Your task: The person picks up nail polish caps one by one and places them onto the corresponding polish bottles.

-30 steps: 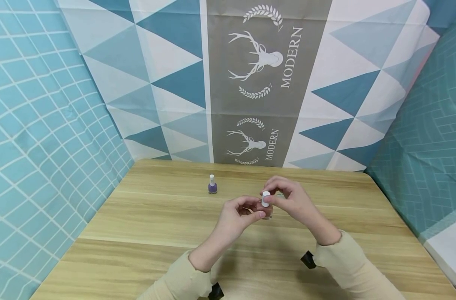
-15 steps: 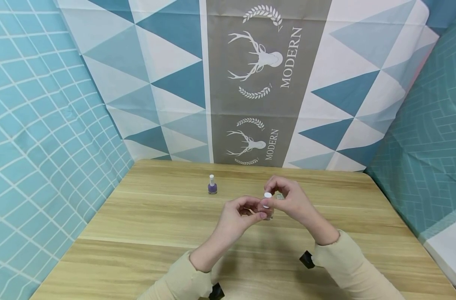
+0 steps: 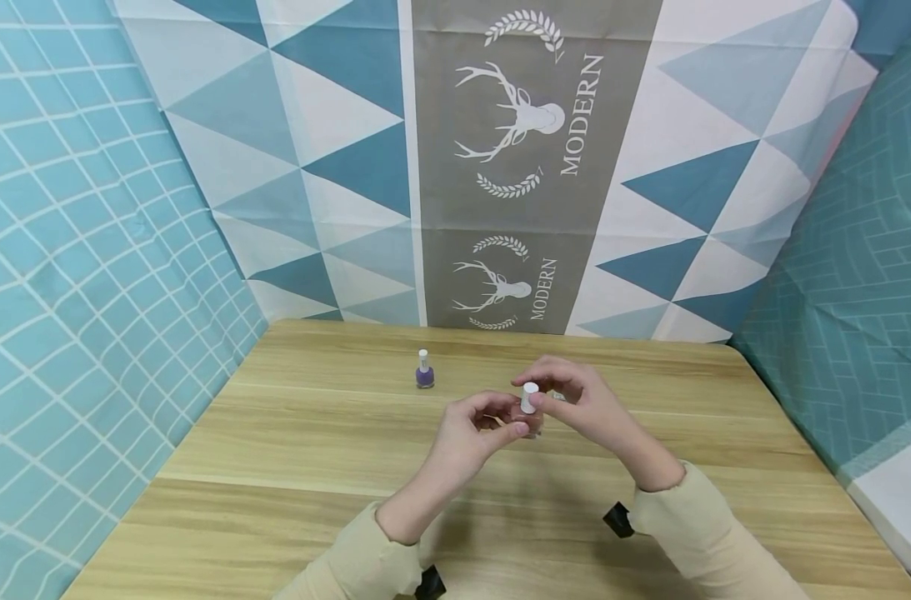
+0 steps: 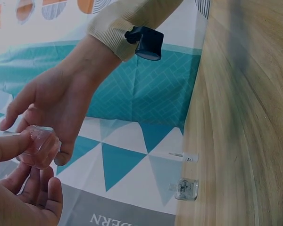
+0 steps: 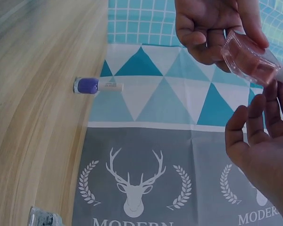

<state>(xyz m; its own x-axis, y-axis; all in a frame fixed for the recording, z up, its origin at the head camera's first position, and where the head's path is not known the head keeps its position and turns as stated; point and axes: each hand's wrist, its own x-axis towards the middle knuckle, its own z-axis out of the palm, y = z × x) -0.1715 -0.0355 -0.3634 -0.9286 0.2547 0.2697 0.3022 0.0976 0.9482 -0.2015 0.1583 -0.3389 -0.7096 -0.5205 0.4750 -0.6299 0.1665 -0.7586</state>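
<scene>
My left hand grips a pink nail polish bottle by its glass body, between thumb and fingers, above the table. The bottle tilts slightly, its white cap uppermost. My right hand is at the cap, thumb against its near side and fingers around the far side. In the right wrist view the pink glass shows between both hands, the cap partly cut off by the frame edge. From the left wrist, the cap is hidden behind the bottle and fingers.
A purple nail polish bottle with a white cap stands upright toward the back of the wooden table. Behind my right hand is a clear glass bottle, uncapped; a small white capped brush lies near it. Patterned cloths enclose the table.
My right hand's fingers turned about the cap, closing in, then spreading and reaching around it again. The bottle shifted slightly with them; my left hand kept its grip.
</scene>
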